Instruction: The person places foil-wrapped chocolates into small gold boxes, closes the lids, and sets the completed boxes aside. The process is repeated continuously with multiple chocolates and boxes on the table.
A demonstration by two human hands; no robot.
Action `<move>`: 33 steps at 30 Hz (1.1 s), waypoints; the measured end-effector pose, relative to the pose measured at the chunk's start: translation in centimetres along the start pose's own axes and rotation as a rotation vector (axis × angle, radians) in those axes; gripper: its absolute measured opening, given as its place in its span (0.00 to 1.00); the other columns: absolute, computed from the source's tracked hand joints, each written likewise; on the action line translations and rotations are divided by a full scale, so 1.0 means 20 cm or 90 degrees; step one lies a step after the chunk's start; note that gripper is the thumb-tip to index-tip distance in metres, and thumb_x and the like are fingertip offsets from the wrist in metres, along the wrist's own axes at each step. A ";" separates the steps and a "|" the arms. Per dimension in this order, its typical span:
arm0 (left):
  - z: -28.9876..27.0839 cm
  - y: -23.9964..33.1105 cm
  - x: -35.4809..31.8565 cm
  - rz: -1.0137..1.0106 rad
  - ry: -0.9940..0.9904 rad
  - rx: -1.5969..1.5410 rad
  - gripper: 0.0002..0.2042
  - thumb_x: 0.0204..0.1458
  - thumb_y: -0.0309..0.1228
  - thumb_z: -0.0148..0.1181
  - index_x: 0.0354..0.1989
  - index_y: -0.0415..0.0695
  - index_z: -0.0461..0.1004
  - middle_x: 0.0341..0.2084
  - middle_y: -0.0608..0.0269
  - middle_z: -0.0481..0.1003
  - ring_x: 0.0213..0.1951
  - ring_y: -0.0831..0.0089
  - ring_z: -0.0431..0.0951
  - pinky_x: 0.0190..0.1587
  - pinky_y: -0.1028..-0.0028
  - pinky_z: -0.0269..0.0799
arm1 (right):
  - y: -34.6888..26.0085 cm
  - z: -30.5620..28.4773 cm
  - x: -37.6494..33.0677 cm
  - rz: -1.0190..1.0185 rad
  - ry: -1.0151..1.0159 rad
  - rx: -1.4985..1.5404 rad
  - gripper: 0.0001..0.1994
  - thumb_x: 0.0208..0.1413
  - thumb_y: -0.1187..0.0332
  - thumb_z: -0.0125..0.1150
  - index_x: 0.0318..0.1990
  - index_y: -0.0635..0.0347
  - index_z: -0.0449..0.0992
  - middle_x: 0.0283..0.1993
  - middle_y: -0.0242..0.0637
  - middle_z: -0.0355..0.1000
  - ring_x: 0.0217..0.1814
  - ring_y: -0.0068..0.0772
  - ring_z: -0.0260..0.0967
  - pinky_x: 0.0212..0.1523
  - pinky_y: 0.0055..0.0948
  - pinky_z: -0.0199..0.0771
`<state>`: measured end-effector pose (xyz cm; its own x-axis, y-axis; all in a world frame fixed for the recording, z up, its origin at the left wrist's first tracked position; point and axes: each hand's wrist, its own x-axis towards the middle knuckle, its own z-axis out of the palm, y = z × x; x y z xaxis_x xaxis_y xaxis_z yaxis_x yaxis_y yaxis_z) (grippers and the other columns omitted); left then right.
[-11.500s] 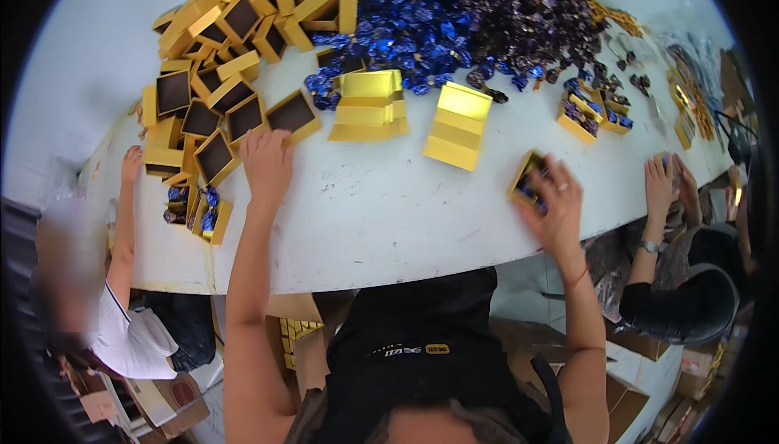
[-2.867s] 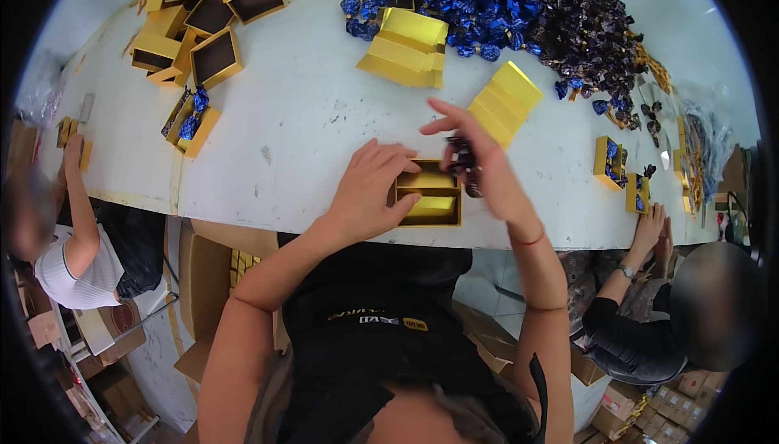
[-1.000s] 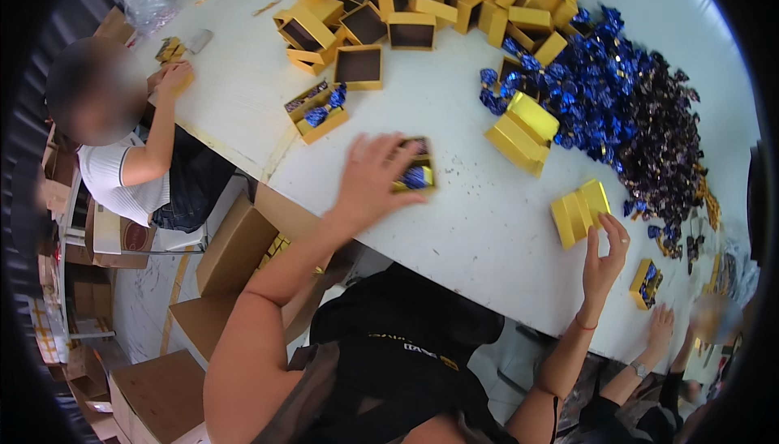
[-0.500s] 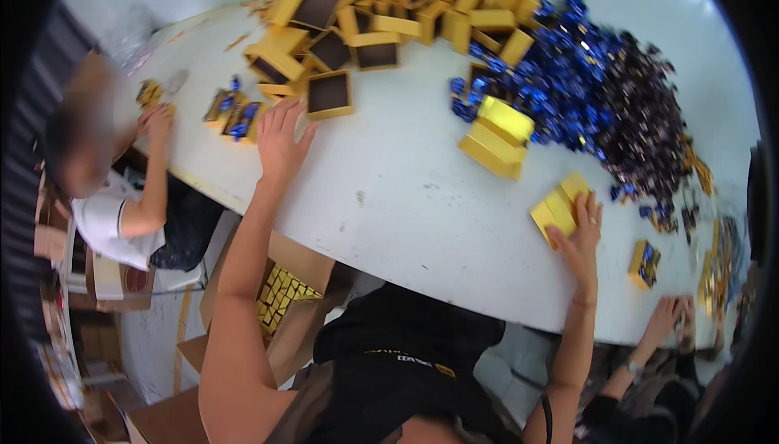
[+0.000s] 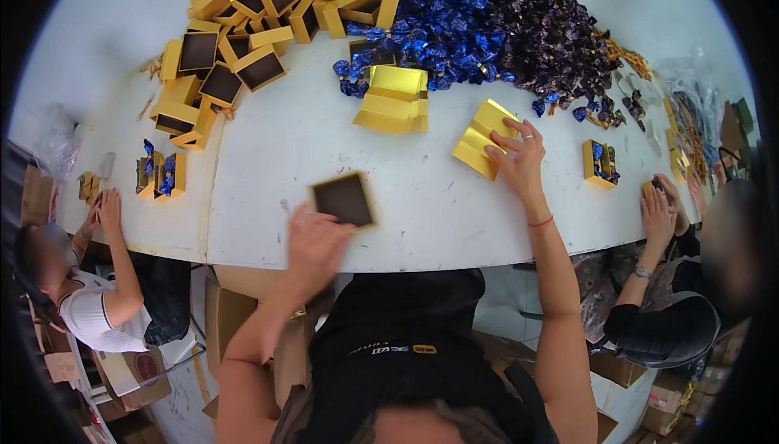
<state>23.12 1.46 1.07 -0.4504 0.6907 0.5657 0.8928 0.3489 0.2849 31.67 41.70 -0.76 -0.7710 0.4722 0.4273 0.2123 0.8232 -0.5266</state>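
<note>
My left hand (image 5: 312,245), smeared by motion, grips a small open gold box (image 5: 342,199) with a dark brown inside. It holds the box over the table near the front edge. My right hand (image 5: 521,158) is on a creased shiny gold card insert (image 5: 479,142), thumb and fingers at its right side. The card's lower edge lies by the tabletop. Farther back and left of it, another folded gold card (image 5: 393,107) stands alone, touched by neither hand.
At the back, open gold boxes (image 5: 260,67) are heaped beside piles of blue wrapped candies (image 5: 450,22) and dark wrapped candies (image 5: 544,30). Filled boxes (image 5: 166,176) stand at left, another (image 5: 599,164) at right. Co-workers sit at both ends of the white table (image 5: 251,225).
My left hand has taken the gold box from the heap's near edge and brought it toward me. The view has turned rightward. My right hand stays on the gold card.
</note>
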 end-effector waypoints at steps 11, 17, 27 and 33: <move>0.10 0.16 0.36 -0.033 -0.014 -0.194 0.17 0.47 0.32 0.71 0.45 0.46 0.77 0.46 0.61 0.77 0.54 0.59 0.74 0.66 0.53 0.56 | -0.05 -0.05 -0.04 -0.078 -0.041 -0.064 0.61 0.34 0.47 0.81 0.73 0.63 0.50 0.75 0.66 0.44 0.76 0.67 0.44 0.71 0.57 0.48; 0.46 0.12 0.90 -0.188 -0.284 -0.581 0.24 0.57 0.33 0.62 0.61 0.40 0.67 0.58 0.51 0.71 0.59 0.58 0.72 0.59 0.63 0.68 | 0.02 0.01 0.08 -0.012 -0.088 0.060 0.65 0.29 0.42 0.80 0.73 0.65 0.49 0.74 0.70 0.43 0.75 0.70 0.45 0.72 0.60 0.43; 0.86 0.16 1.19 -0.381 -0.332 -0.590 0.31 0.49 0.28 0.66 0.62 0.35 0.63 0.55 0.49 0.72 0.54 0.60 0.76 0.54 0.66 0.73 | 0.03 -0.03 0.07 -0.012 -0.111 -0.037 0.71 0.27 0.40 0.81 0.77 0.55 0.39 0.76 0.69 0.37 0.77 0.76 0.38 0.71 0.61 0.45; 0.91 0.20 1.17 -0.253 -0.236 -0.430 0.32 0.45 0.32 0.70 0.59 0.36 0.64 0.53 0.47 0.71 0.55 0.55 0.73 0.55 0.62 0.72 | 0.07 -0.15 0.17 -0.047 -0.261 0.208 0.72 0.28 0.54 0.85 0.77 0.55 0.33 0.78 0.65 0.33 0.81 0.61 0.32 0.76 0.44 0.43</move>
<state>16.09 30.47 1.37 -0.5952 0.8004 0.0710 0.4258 0.2392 0.8726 31.05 45.36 2.23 -0.9622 0.2008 0.1841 0.0006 0.6771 -0.7359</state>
